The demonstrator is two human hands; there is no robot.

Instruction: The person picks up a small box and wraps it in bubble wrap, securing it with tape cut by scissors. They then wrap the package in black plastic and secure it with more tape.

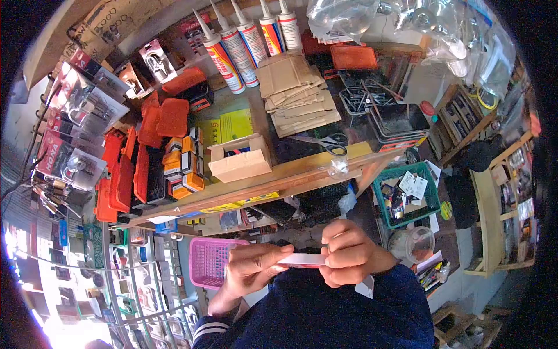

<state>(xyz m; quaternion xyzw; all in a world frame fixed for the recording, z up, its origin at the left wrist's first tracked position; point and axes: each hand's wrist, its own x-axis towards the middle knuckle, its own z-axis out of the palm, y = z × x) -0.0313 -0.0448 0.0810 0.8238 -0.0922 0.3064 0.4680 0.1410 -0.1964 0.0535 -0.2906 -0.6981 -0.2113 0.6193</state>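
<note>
In front of my chest, a narrow white strip-like piece (306,259) with a reddish underside spans between my two hands. My left hand (254,269) grips its left end between thumb and fingers. The right end is pinched by my right hand (353,256), whose fingers are curled and cover that end. What kind of thing the strip is cannot be made out. Behind my left wrist is a pink plastic basket (204,263), partly hidden by the hand.
A wooden counter ahead holds scissors (325,142), a small open carton (241,158), brown paper bags (299,96), sealant tubes (224,61) and orange-lidded boxes (122,180). On the right are a green basket (381,200) and a clear tub (419,244). Packaged padlocks (81,166) hang left.
</note>
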